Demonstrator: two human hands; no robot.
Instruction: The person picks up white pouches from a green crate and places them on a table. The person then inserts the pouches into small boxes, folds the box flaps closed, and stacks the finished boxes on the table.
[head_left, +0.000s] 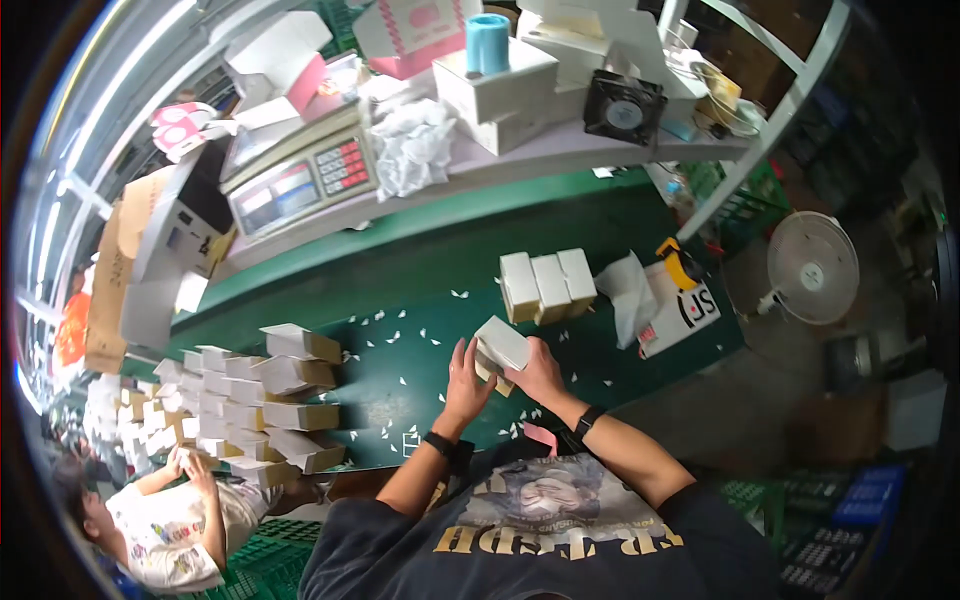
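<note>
A small white cardboard box (503, 342) is between my two hands above the green tabletop. My right hand (537, 373) grips its right side, with the fingers partly hidden behind the box. My left hand (466, 386) holds it from the left, fingers along its side and thumb near the lower edge. Just beyond my hands stands a short row of similar closed white boxes (548, 285). Small white paper scraps (403, 381) lie scattered over the green table (385, 350) around my hands.
Many white boxes with raised flaps (300, 375) stand stacked at the left. There a co-worker's hands (195, 468) hold a box. A scale (298, 175) sits on the far shelf. At right are a yellow tape dispenser (680, 265), a flat white carton (680, 318) and a fan (812, 268).
</note>
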